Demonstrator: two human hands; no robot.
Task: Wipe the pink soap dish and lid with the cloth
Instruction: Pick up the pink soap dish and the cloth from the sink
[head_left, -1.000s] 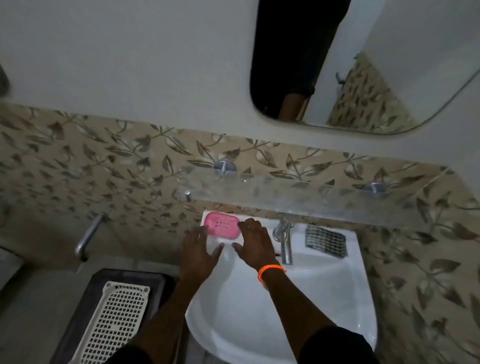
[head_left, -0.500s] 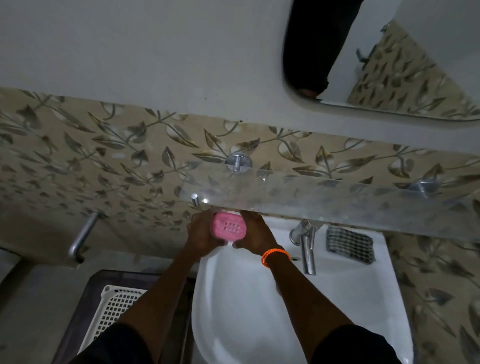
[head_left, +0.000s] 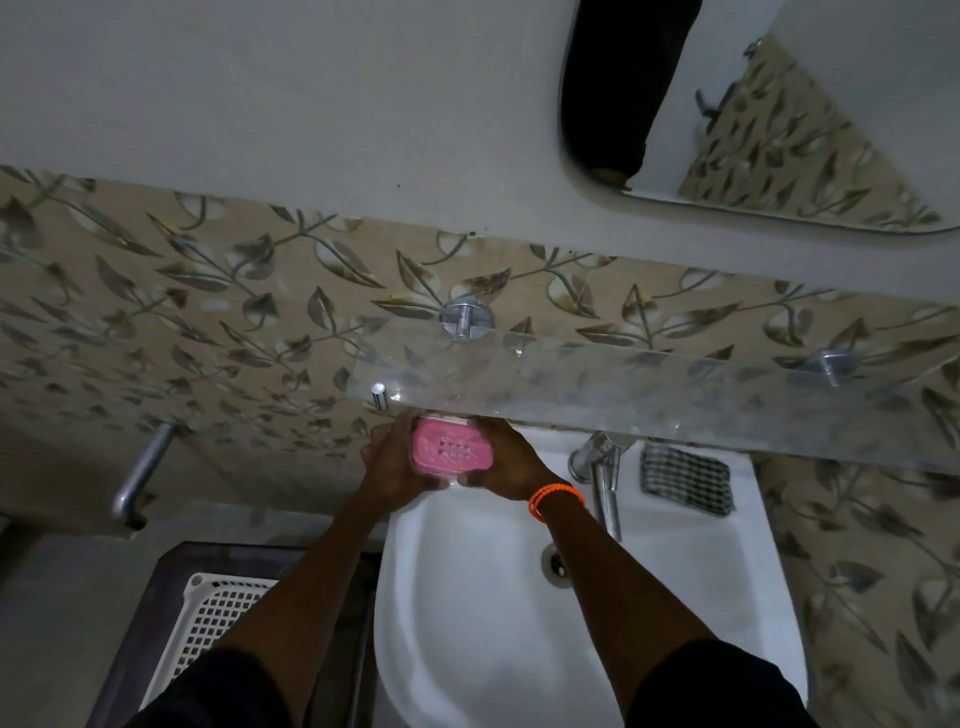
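Note:
A pink soap dish (head_left: 451, 448) with a row of small drain holes is held up over the back left corner of the white sink (head_left: 675, 582). My left hand (head_left: 392, 462) grips its left end and my right hand (head_left: 506, 462), with an orange band at the wrist, grips its right end. A clear part shows along the dish's top and lower edges; whether that is the lid I cannot tell. A dark checked cloth (head_left: 684, 477) lies on the sink's back rim, right of the tap (head_left: 602, 467).
A glass shelf (head_left: 649, 397) on chrome pegs juts out just above the dish and my hands. A mirror (head_left: 753, 114) hangs at the upper right. Left of the sink a white perforated basket (head_left: 208, 618) lies on a dark surface, under a chrome wall pipe (head_left: 143, 473).
Both hands came together on the pink dish, closed on its ends and lifted it off the sink rim. The view has drawn closer to the wall.

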